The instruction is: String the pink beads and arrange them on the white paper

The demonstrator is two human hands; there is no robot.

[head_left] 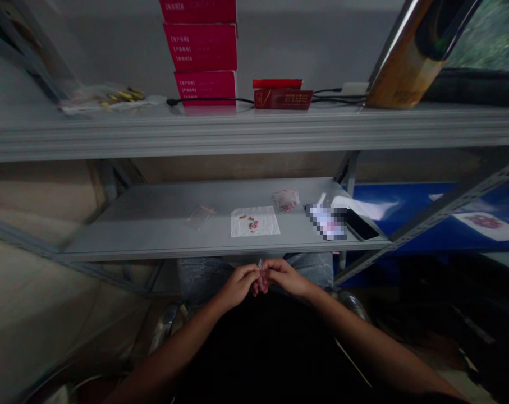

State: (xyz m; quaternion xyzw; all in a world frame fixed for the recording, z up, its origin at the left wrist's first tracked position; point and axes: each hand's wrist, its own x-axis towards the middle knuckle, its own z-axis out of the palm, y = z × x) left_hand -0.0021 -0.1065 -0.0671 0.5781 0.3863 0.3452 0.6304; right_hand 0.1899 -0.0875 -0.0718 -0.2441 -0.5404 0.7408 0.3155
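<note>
Close to my lap, my left hand (241,282) and my right hand (285,276) meet, fingers pinched together on a small clear plastic bag (261,264). Only its upper tip shows between the fingers; its contents are hidden. Beyond my hands, a white paper sheet (260,230) lies on the grey lower shelf (153,224), bearing a little heap of pink and brownish pieces (253,225). Left of the sheet lies a flat clear bag (200,216). Behind it to the right sits a bag of small reddish pieces (287,200).
Two phones, one with a lit screen (328,221) and one dark (362,225), lie at the lower shelf's right end. An upper shelf (254,132) crosses above, carrying pink boxes (206,47), a dark red box (283,99), a cable and a bag of yellow pieces (123,96).
</note>
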